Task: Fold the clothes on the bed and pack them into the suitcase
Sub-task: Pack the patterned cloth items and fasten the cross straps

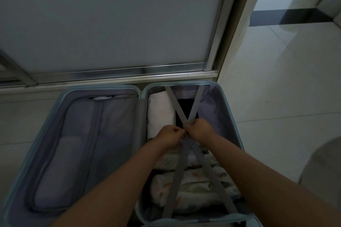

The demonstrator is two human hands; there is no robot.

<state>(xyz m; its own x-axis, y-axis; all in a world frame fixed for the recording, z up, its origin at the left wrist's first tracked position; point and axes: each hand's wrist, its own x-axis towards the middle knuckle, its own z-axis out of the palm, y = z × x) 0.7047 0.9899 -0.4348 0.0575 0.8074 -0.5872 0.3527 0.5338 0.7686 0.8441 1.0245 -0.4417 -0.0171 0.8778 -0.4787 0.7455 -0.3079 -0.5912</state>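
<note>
Open suitcase [229,116] on the floor, folded clothes [193,186] inside, left hand [169,137] and right hand [200,129] both gripping the crossed straps [186,114]

Floor [276,88]: pale glossy tile, dark band [276,17] crossing far right area. Directly on floor: suitcase [217,108], opened flat, two halves side by side, far edge just beside sliding door track [129,75].

Left hand [168,137] and right hand [200,129] tight on grey straps [178,171] above folded clothes [193,186] in suitcase [118,125].
</note>
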